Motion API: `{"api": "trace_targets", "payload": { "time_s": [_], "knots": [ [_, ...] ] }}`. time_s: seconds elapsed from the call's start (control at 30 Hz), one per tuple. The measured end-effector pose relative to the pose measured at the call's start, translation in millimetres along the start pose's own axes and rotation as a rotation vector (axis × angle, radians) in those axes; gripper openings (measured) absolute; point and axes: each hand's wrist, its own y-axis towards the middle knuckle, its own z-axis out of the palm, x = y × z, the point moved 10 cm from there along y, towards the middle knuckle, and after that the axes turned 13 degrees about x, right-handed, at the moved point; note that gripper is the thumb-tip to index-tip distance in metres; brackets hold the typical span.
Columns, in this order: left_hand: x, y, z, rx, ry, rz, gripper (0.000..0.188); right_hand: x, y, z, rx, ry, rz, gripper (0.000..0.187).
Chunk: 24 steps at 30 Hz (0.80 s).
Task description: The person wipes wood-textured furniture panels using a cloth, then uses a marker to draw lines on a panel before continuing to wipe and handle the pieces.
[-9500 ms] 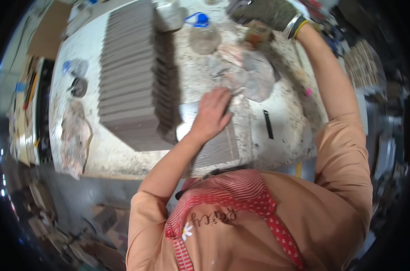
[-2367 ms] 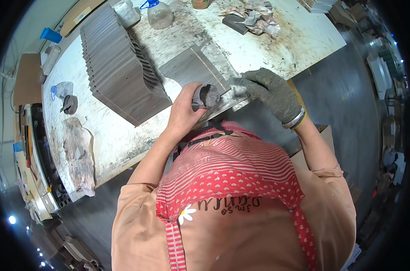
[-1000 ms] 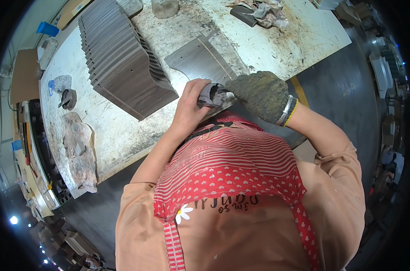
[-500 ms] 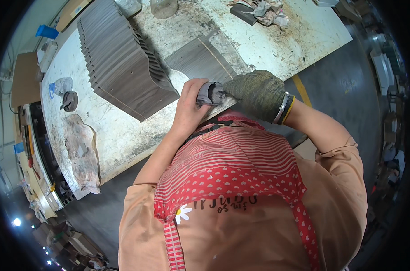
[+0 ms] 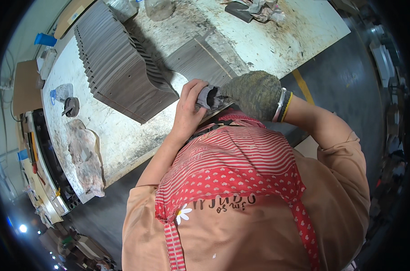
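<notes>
"What does the left grip (image 5: 189,109) hold?"
"It is half closed around a small grey container (image 5: 204,95), partly covering it."
"And the right grip (image 5: 252,94)?"
"Gloved, beside the container; fingertips hidden, so I cannot tell its hold. Beyond both lies a board (image 5: 196,58), partly covered."

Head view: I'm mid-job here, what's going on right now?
A person stands at a stained table, the bare left hand gripping a small grey cup near the table's near edge. The gloved right hand is at the cup's mouth; whether it holds anything is hidden. A single board lies flat beyond the hands, with a row of similar boards to its left.
</notes>
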Motion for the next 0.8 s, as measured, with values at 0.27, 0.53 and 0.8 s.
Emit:
{"api": "trace_targets", "payload": {
  "time_s": [0.27,0.53,0.8],
  "knots": [
    [1,-3,1,-0.023,-0.028,0.014,0.06,-14,0,-6,0.001,0.234,-0.032,0.026],
    [10,-3,6,0.0,-0.104,-0.056,0.064,-33,-19,-9,0.098,0.752,0.069,0.022],
    [31,40,1,-0.047,-0.09,-0.083,0.063,-78,-53,37,-0.172,1.599,0.227,0.029]
  ]
}}
